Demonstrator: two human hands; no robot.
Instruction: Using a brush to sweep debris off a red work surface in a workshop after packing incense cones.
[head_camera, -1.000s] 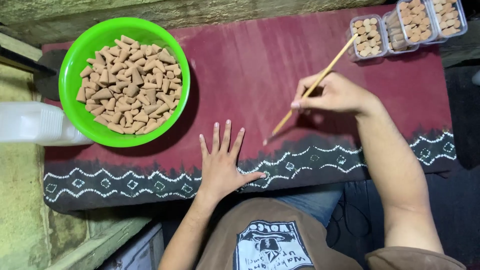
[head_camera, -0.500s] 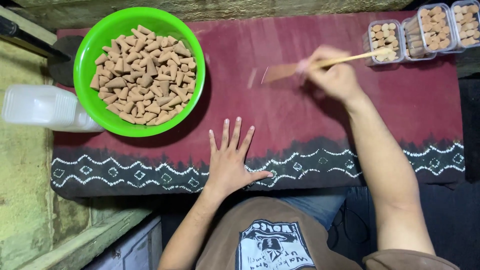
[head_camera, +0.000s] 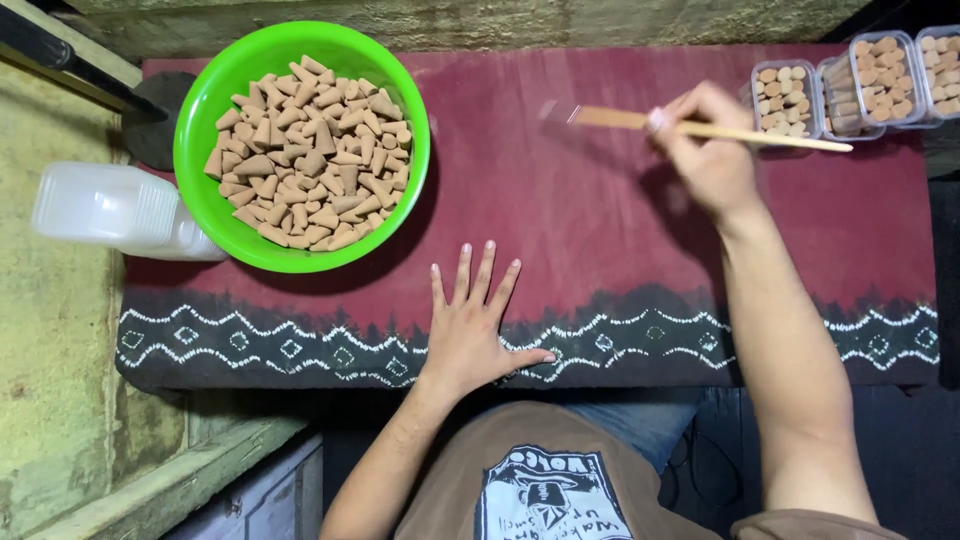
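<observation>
- The right hand (head_camera: 712, 158) is clenched around a thin wooden brush (head_camera: 690, 127), holding it about midway along the handle; the brush lies almost level above the far middle of the cloth, its blurred bristle end pointing left toward the bowl.
- The left hand (head_camera: 478, 325) lies flat with fingers spread on the dark red cloth (head_camera: 600, 240) near the body, its grip released and holding nothing; it appears to pin the cloth to the table.
- A bright green bowl (head_camera: 205, 140) sits at the far left, heaped with tan cone-shaped pieces (head_camera: 310, 150); it looks full, so most of the cones seem not yet packed.
- At the far right, small clear boxes (head_camera: 880, 80) stand in a row just beside the brush's tail end, each already filled with cones set upright.
- The cloth between bowl and boxes carries no loose cones, and I judge the sweeping of it to be under way.
- A stack of clear plastic containers (head_camera: 110, 210) lies left of the bowl, apparently unfilled, suggesting more packing remains.
</observation>
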